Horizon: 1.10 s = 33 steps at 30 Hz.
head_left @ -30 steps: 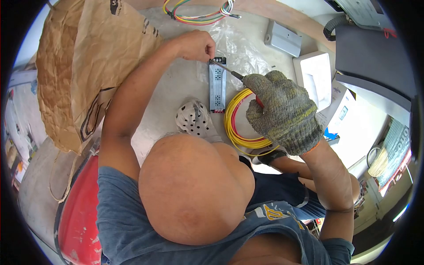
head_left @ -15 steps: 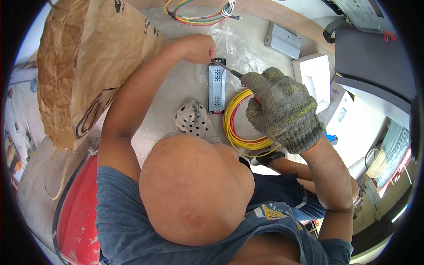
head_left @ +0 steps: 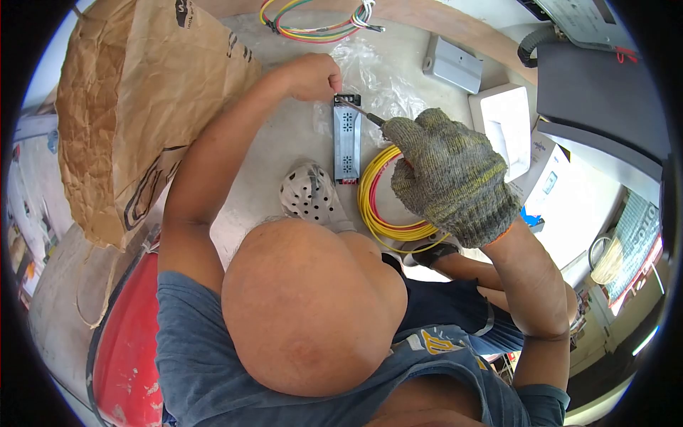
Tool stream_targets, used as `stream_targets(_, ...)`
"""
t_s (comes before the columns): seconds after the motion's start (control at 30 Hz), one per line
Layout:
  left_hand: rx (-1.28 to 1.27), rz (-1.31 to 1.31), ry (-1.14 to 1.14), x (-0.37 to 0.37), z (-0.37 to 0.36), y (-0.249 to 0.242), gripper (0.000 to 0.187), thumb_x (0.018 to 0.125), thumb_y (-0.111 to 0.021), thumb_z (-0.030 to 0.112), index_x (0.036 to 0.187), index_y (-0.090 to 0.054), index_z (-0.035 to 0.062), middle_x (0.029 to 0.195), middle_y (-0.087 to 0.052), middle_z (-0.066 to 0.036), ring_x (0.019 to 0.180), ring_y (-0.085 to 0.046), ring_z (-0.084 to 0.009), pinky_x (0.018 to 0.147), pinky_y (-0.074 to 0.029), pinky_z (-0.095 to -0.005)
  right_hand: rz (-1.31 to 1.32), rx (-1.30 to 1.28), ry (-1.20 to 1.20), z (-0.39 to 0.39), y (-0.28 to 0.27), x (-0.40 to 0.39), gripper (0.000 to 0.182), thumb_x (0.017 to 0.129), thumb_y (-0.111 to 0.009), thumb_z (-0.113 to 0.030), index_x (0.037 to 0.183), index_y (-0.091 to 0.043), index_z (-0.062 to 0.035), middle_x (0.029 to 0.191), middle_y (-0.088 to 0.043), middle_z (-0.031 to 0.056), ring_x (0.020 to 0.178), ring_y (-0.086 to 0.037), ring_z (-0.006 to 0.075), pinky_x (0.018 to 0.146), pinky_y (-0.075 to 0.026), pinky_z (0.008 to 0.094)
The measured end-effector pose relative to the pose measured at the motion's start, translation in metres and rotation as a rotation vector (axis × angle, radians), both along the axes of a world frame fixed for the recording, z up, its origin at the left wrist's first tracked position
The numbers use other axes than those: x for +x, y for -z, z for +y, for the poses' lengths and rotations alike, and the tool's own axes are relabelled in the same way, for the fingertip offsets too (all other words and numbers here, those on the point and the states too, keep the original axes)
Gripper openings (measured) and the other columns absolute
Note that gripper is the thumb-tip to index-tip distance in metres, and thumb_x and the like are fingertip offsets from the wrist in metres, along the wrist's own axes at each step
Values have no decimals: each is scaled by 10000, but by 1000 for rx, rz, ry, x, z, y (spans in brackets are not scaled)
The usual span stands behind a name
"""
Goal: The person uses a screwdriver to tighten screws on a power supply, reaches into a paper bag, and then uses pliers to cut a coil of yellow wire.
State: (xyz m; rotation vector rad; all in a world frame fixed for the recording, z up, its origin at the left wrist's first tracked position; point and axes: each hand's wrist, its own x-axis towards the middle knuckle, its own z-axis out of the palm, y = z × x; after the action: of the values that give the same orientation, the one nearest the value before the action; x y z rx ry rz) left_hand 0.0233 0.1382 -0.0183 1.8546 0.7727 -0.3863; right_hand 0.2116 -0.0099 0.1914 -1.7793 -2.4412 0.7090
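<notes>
A slim metal power supply (head_left: pixel 346 142) with a perforated casing lies lengthwise on the floor, its black terminal block at the far end. My bare left hand (head_left: pixel 316 78) is curled closed beside that far end, fingertips close to the terminals; what it pinches, if anything, is hidden. My right hand (head_left: pixel 455 178), in a grey-green knitted glove, grips a screwdriver (head_left: pixel 373 119). The screwdriver slants left, with its tip at the terminal block. Just right of the power supply sits a coil of yellow and red wire (head_left: pixel 370 206), partly beneath my gloved hand.
A large brown paper bag (head_left: pixel 156 107) stands on the left, near a red object (head_left: pixel 128 341). Clear plastic wrap (head_left: pixel 377 78) lies behind the power supply. Farther back are coloured wires (head_left: pixel 313 35), a grey box (head_left: pixel 453 64) and a white tray-like case (head_left: pixel 498 107). A white perforated clog (head_left: pixel 306 192) is close by.
My left hand has shifted slightly away from the terminal end. The right hand keeps the screwdriver tip at the terminal block, and the whole view has drifted a little.
</notes>
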Motion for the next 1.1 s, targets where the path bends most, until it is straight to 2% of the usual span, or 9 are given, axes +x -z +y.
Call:
stream_targets(0.1, -22, -5, -17, 0, 2, -2, 148, 789, -686, 92, 919, -725, 33, 799, -714, -89, 716, -664, -177, 629, -527, -343, -6, -40, 14, 0, 1, 0, 420, 737, -709, -142, 1150, -637, -117, 867, -596, 135, 753, -647, 323, 630, -530, 430)
stream_targets(0.27, 9, 0, -3, 2, 3, -2, 167, 798, -669, 105, 929, -745, 35, 790, -718, -82, 697, -661, -164, 628, -527, -331, 22, 32, 4, -3, 1, 0, 420, 729, -715, -130, 1141, -637, -112, 858, -598, 140, 753, -649, 321, 623, -527, 429)
stream_targets(0.37, 13, 5, -17, 4, 4, -6, 171, 794, -669, 116, 921, -753, 39, 800, -726, -89, 686, -664, -173, 632, -529, -335, 40, 34, -1, -5, 3, 2, 420, 727, -716, -130, 1139, -636, -109, 857, -601, 143, 748, -648, 321, 619, -525, 430)
stream_targets(0.43, -12, 96, 5, 6, 5, -8, 172, 786, -668, 113, 915, -754, 37, 801, -729, -92, 690, -669, -177, 635, -531, -336, 26, 27, 2, -4, 2, 1, 421, 726, -716, -130, 1139, -636, -110, 857, -601, 142, 746, -647, 321, 616, -525, 429)
stream_targets(0.87, -19, 94, -31, 6, 5, 5, 134, 781, -667, 119, 858, -744, 42, 726, -709, -69, 634, -642, -163, 599, -512, -334, 22, 56, 2, -6, 7, 3, 423, 720, -709, -133, 1137, -636, -119, 861, -603, 137, 754, -646, 332, 617, -526, 442)
stream_targets(1.03, -53, 151, -28, 11, 5, -9, 114, 806, -644, 144, 776, -711, 57, 628, -649, -50, 493, -582, -148, 454, -461, -329, 17, 9, 11, -4, 3, 2, 419, 724, -711, -138, 1136, -635, -119, 872, -605, 142, 765, -650, 333, 625, -529, 441)
stream_targets(1.1, -62, 159, -9, 12, 7, -8, 117, 807, -643, 149, 765, -704, 58, 624, -641, -48, 477, -571, -144, 433, -449, -326, 20, 1, 17, -3, 2, 1, 417, 725, -712, -140, 1135, -635, -119, 875, -606, 143, 767, -651, 333, 630, -530, 440)
